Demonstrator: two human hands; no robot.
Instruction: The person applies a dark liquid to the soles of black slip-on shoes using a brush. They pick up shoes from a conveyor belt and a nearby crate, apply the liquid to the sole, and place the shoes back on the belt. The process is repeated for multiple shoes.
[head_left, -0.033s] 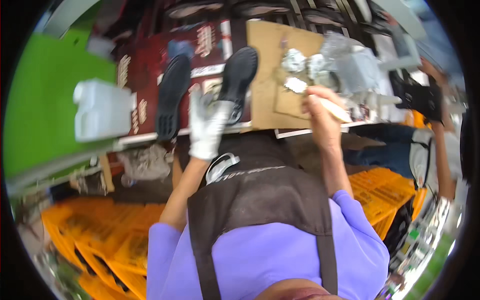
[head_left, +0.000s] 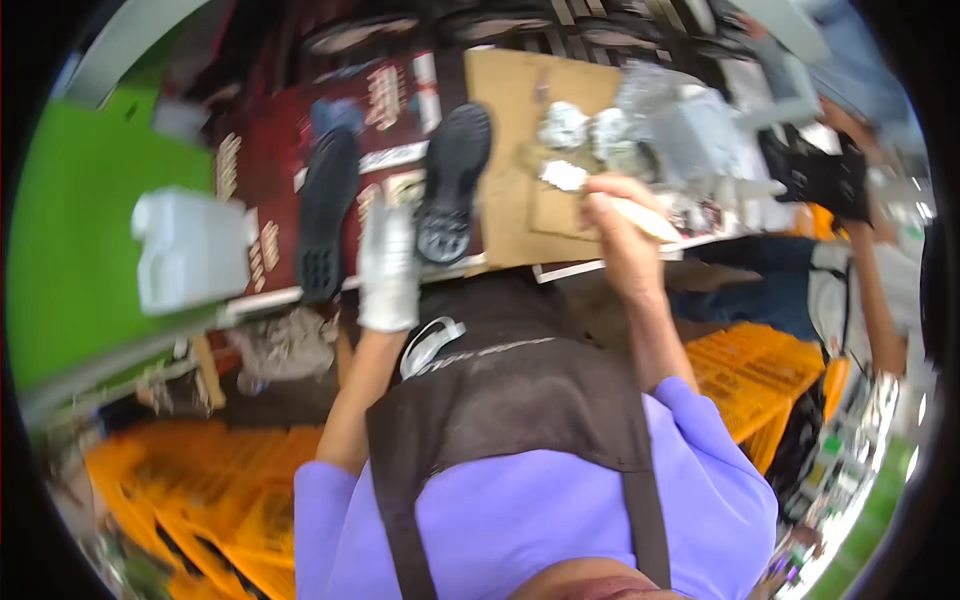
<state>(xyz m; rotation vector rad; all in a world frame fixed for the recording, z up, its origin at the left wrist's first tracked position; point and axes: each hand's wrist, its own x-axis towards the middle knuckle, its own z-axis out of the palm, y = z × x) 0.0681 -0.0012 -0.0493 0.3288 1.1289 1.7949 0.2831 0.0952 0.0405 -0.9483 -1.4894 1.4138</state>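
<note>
Two black shoe soles lie on the table: the left sole (head_left: 328, 215) and the right sole (head_left: 456, 180). My left hand (head_left: 388, 270), in a white glove, is between them near the table's front edge. Its fingers look stretched out and hold nothing I can see, though motion blurs them. My bare right hand (head_left: 625, 225) is closed around the pale handle of a brush (head_left: 642, 218). The brush's white tip is over the brown cardboard (head_left: 500, 215), to the right of the soles.
A white plastic jug (head_left: 190, 250) stands at the left on the green surface. Crumpled wrapped lumps (head_left: 563, 127) and a translucent container (head_left: 705, 135) are beyond my right hand. Orange crates (head_left: 200, 490) flank me below. Another person's arm (head_left: 875, 290) is at the far right.
My left hand has come off the right sole's near end and moved left, between the soles. The whole view has shifted slightly. My right hand still grips the brush.
</note>
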